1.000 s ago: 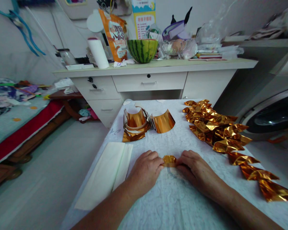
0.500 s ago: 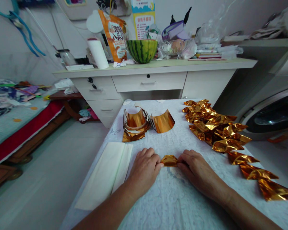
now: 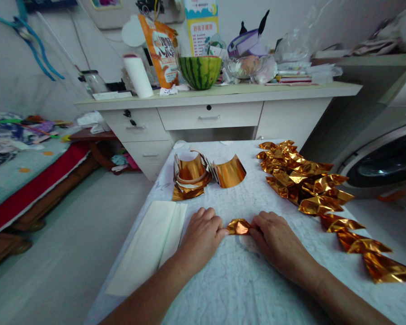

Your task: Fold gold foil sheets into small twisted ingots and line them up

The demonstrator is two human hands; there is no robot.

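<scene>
A small folded piece of gold foil paper [image 3: 238, 226] lies between my two hands, low over the table. My left hand [image 3: 205, 234] pinches its left end, and my right hand [image 3: 274, 234] pinches its right end. Beyond them stand a curled stack of gold foil sheets [image 3: 192, 171] and a single curved gold sheet [image 3: 230, 172]. Folded foil pieces [image 3: 320, 203], pointed at both ends, lie heaped to the right, with several in a row toward the near right corner. Beside my left forearm are pale paper sheets [image 3: 145, 248].
A patterned cloth covers the table [image 3: 250, 289]. Behind it is a white desk [image 3: 213, 115] with a cut watermelon [image 3: 200, 72], an orange snack bag [image 3: 160, 52] and a paper roll [image 3: 138, 76]. A washing machine [image 3: 389, 149] stands right, a bed [image 3: 30, 167] left.
The foil piece has turned slightly between my fingers, and its front face now catches the light. Both hands stay in nearly the same place.
</scene>
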